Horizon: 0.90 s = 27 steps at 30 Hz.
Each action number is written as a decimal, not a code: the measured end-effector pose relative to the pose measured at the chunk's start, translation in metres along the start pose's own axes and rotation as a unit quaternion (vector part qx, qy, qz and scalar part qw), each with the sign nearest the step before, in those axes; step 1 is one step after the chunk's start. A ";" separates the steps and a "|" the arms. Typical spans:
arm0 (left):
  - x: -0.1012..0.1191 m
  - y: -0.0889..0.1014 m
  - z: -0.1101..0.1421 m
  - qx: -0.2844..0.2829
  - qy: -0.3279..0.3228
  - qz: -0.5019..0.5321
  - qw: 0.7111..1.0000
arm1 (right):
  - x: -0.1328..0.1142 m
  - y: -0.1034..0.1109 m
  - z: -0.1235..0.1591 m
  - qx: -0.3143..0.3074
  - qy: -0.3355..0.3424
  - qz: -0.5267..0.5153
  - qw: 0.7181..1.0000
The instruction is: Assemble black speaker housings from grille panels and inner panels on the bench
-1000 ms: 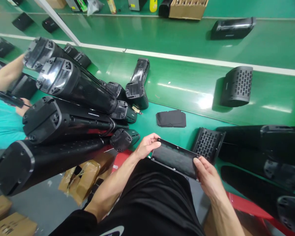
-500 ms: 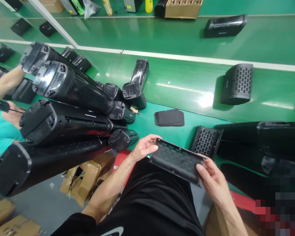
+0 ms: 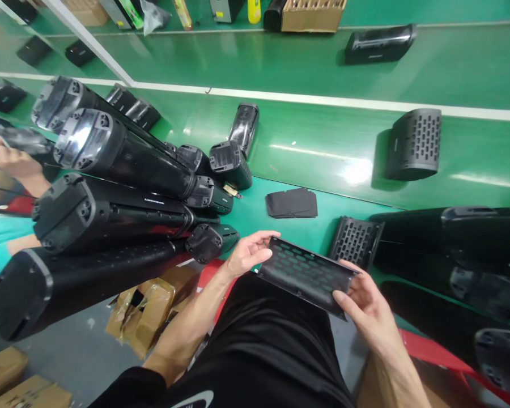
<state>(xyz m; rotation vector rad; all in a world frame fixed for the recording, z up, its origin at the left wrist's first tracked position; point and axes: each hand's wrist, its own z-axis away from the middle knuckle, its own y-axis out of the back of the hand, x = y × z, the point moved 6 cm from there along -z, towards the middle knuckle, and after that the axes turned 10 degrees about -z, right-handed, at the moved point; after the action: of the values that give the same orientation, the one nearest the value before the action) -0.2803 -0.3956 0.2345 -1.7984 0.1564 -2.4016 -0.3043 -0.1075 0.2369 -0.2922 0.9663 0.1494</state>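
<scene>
Black plastic, pierced with rows of oblong slots, forms the panel (image 3: pixel 308 277) we hold above our black shorts (image 3: pixel 272 340). Our left hand (image 3: pixel 250 254) grips one end, fingers spread along its edge, and our right hand (image 3: pixel 365 300) clamps the other. Just beyond lie a matching slotted grille (image 3: pixel 356 242) and a stack of black sheets (image 3: pixel 292 203) on the green bench (image 3: pixel 306 170). Small white lettering on a long black housing (image 3: pixel 127 218) is too tiny to read; a white curved logo (image 3: pixel 195 399) marks our black shirt hem.
</scene>
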 end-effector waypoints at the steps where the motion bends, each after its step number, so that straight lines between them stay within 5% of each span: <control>1: 0.000 -0.002 0.000 -0.011 0.002 0.017 1.000 | 0.000 0.000 0.000 -0.001 0.004 0.000 1.000; 13: -0.008 -0.004 -0.004 -0.009 0.020 0.056 0.998 | 0.009 0.001 -0.005 -0.004 -0.009 -0.042 0.999; 27: -0.009 0.000 -0.011 0.032 0.005 -0.017 0.999 | 0.011 0.000 -0.008 0.009 -0.013 -0.056 0.998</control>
<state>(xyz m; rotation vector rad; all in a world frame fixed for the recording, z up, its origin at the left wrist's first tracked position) -0.2888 -0.3937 0.2230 -1.7748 0.0497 -2.4100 -0.3046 -0.1097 0.2232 -0.3265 0.9222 0.0417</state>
